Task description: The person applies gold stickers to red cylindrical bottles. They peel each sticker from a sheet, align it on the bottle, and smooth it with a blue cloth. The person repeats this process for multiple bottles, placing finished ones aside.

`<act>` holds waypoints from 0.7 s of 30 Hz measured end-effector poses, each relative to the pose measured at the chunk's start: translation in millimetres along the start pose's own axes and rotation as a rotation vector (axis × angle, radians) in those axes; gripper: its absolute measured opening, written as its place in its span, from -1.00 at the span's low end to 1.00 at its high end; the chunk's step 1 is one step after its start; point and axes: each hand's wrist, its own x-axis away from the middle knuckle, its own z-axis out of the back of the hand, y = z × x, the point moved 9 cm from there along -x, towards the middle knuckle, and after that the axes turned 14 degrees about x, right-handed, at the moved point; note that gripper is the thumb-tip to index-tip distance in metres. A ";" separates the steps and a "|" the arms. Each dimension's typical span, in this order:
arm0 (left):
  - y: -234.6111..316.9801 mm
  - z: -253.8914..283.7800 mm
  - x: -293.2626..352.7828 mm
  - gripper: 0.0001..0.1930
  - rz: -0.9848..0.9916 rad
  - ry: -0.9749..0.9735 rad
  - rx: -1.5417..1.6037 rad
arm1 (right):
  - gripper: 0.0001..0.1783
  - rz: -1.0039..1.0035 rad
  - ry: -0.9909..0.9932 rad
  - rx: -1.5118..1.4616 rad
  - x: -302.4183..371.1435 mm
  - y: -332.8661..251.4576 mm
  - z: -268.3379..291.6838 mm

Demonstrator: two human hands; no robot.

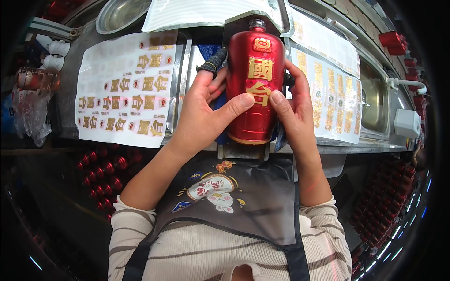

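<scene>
A glossy red bottle (pixel 240 117) with a bare neck and large gold characters faces me, lying back against a dark metal support (pixel 234 25). My left hand (pixel 206 100) grips its left side, the thumb pressing beside the lower gold character (pixel 257 95). A dark ribbed wrap (pixel 214 62) covers one finger of this hand. My right hand (pixel 298 100) clasps the opposite side, its thumb at that character's right edge. The fingers behind the bottle are partly hidden. To the left lies a white decal sheet (pixel 101 70) bearing rows of gold characters, with blank spots at its upper part.
Sheets of narrow gold decals (pixel 323 93) lie on the right by a metal sink (pixel 375 105) and a white plastic jug (pixel 407 123). A metal basin (pixel 119 16) stands far left. Several red bottles (pixel 386 201) stand low at right, more red pieces (pixel 105 173) low at left.
</scene>
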 end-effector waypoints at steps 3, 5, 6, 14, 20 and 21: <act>0.7 1.0 0.1 -0.54 -0.005 0.004 -0.006 | -0.37 0.031 0.073 0.048 0.9 -2.2 3.5; 0.9 2.8 2.9 -0.53 -0.023 0.016 0.004 | -0.54 -0.204 0.042 0.027 -4.3 20.3 29.9; 2.8 -0.8 3.9 -0.49 -0.023 0.008 0.002 | -0.57 -0.279 0.101 -0.055 -8.5 32.2 47.3; 2.2 -3.5 8.7 -0.23 0.025 0.019 -0.073 | -0.48 0.149 0.299 0.347 6.1 -66.5 30.5; 3.3 -7.8 10.3 -0.35 0.059 0.008 -0.038 | -0.78 0.691 0.115 0.971 -50.4 -126.7 -14.0; 1.0 -8.7 13.1 -0.35 0.075 0.010 -0.042 | -0.78 0.713 0.167 0.942 -67.7 -126.8 -4.2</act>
